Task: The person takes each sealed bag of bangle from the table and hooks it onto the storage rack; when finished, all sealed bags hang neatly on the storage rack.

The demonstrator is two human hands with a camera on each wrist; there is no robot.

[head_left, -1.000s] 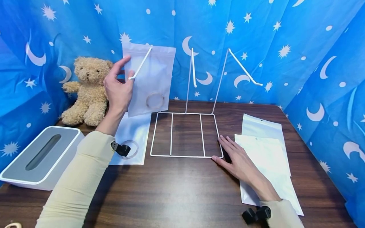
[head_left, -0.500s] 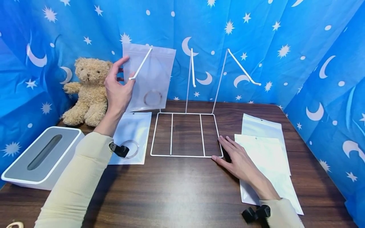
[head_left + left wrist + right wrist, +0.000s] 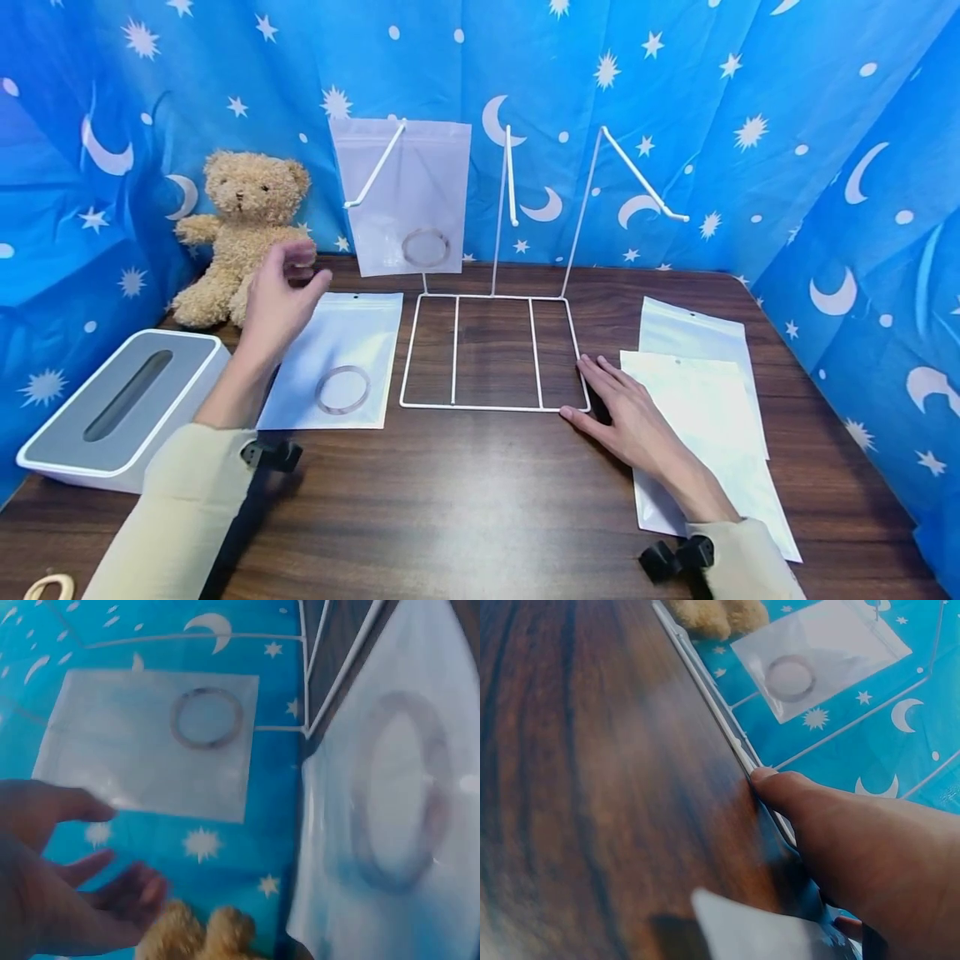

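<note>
From the left arm of a white wire display rack (image 3: 495, 407) hangs a translucent zip pouch (image 3: 397, 183) with a thin bangle-like ring (image 3: 406, 247) inside. My left hand (image 3: 281, 296) is apart from it, empty, fingers loosely bent, between a teddy bear and a second ringed pouch (image 3: 292, 400) lying on the table. The left wrist view shows the hanging pouch (image 3: 135, 750) beyond my fingers. My right hand (image 3: 633, 429) rests on the rack's front right corner. In the right wrist view its thumb lies along the front rail.
The teddy bear (image 3: 251, 200) sits at the back left, behind a grey-topped tissue box (image 3: 67, 408). Two white pouches (image 3: 682, 400) overlap on the table at the right, partly under my right forearm. The rack's middle arm (image 3: 512, 179) and right arm (image 3: 645, 175) jut forward. A blue curtain hangs behind.
My left hand has let go of the pouch on the rack's left arm and drawn back down and left. The pouch now hangs by itself. My right hand stays at the rack's corner.
</note>
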